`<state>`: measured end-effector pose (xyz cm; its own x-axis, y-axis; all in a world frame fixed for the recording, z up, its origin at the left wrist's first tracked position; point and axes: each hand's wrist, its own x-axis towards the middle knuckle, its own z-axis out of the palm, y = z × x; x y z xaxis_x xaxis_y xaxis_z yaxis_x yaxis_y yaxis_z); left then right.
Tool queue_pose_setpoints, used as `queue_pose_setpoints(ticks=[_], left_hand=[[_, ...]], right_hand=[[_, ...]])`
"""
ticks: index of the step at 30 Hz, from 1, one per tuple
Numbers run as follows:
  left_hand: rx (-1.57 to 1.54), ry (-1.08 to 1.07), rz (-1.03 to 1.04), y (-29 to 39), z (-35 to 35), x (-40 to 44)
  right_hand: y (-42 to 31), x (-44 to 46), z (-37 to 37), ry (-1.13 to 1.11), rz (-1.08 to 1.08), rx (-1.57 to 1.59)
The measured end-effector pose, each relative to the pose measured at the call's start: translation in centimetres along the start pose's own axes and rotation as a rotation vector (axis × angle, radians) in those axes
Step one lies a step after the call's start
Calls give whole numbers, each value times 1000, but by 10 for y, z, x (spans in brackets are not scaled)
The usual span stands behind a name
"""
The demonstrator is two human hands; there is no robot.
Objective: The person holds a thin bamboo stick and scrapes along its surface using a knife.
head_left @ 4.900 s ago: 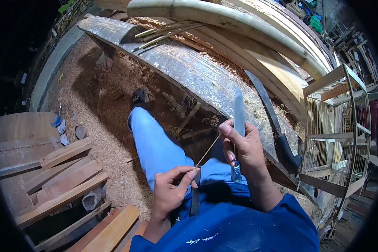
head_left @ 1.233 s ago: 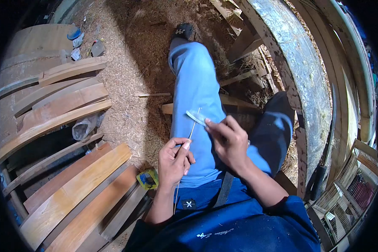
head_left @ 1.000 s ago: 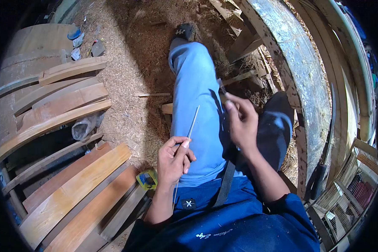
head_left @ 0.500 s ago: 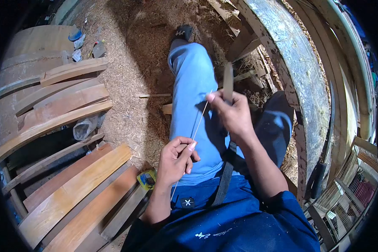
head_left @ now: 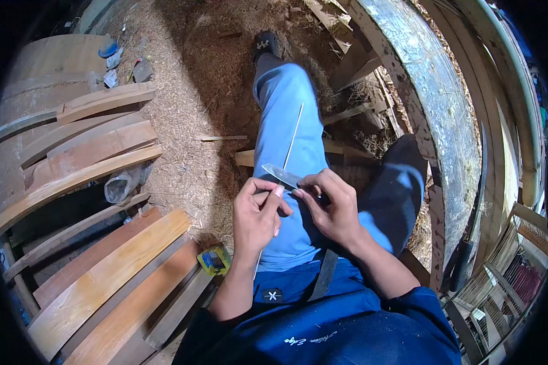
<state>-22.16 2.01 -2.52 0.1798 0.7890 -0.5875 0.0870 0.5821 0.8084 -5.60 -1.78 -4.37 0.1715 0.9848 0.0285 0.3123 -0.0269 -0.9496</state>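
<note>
My left hand [head_left: 257, 214] pinches a thin pale stick [head_left: 294, 135], which runs up over the blue-clad thigh and down past my wrist towards the waist. My right hand [head_left: 333, 204] is closed around a knife; its handle is hidden in the fingers. The flat grey knife blade [head_left: 280, 174] points left and crosses the stick just above my left fingertips. Whether its edge touches the stick, I cannot tell. Both hands are close together over my lap.
Curved wooden boards [head_left: 112, 267] lie stacked at the left, with a yellow tape measure [head_left: 214, 260] beside them. A worn, pale curved bench [head_left: 435, 115] stands at the right, with a long dark-handled blade [head_left: 463, 261] along it. Wood shavings [head_left: 182, 121] cover the floor.
My right hand has come down and left, and the knife has swung from upright to lying across the stick near my left hand. My left hand still pinches the stick.
</note>
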Motion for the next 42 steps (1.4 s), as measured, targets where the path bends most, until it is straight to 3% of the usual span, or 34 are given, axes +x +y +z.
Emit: queue_pose_setpoints(ticks=[29, 42], left_hand=[[-94, -81, 12, -10, -5, 4], [-174, -85, -90, -31, -39, -48]], right_hand=[[20, 14, 4, 58, -26, -104], [29, 26, 0, 110, 7, -185]])
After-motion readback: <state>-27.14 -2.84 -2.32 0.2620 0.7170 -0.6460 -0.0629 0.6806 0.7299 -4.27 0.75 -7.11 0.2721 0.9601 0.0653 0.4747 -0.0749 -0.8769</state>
